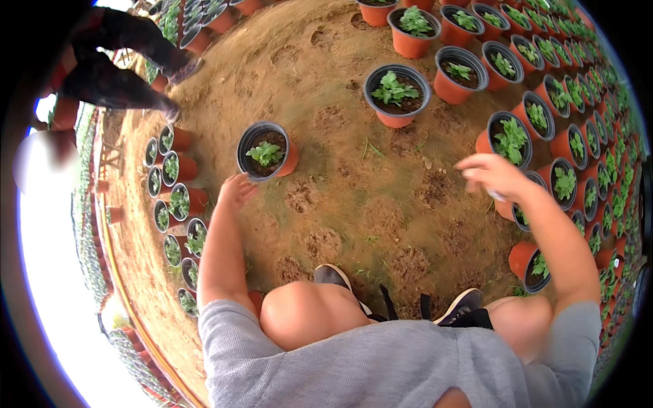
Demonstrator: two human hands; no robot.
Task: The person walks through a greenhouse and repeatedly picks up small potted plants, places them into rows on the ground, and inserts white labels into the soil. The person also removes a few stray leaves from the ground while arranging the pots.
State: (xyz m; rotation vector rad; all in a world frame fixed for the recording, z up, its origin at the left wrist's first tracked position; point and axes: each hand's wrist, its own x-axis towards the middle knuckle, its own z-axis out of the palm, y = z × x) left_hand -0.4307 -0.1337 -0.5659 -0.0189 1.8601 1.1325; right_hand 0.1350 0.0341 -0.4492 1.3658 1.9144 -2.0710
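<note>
My left hand (238, 192) is just below the rim of a potted seedling (267, 151), an orange plastic pot with a black inside, dark soil and a leafy green plant. Whether the fingertips touch that rim I cannot tell. Nothing is in this hand, and its fingers are spread. On the other side, my right hand (490, 176) is raised, blurred and empty, fingers apart, in front of a larger-leaved potted plant (510, 140) at the edge of the right-hand rows. Another potted seedling (397, 94) stands by itself ahead, between the two hands.
Dense rows of potted plants (563, 182) fill the right side. A shorter group of pots (178, 201) stands at left. Shallow round marks dot the bare soil (326, 204) between my shoes (334, 278). A person in dark trousers (117, 76) walks at upper left, near a yellow hose (120, 270).
</note>
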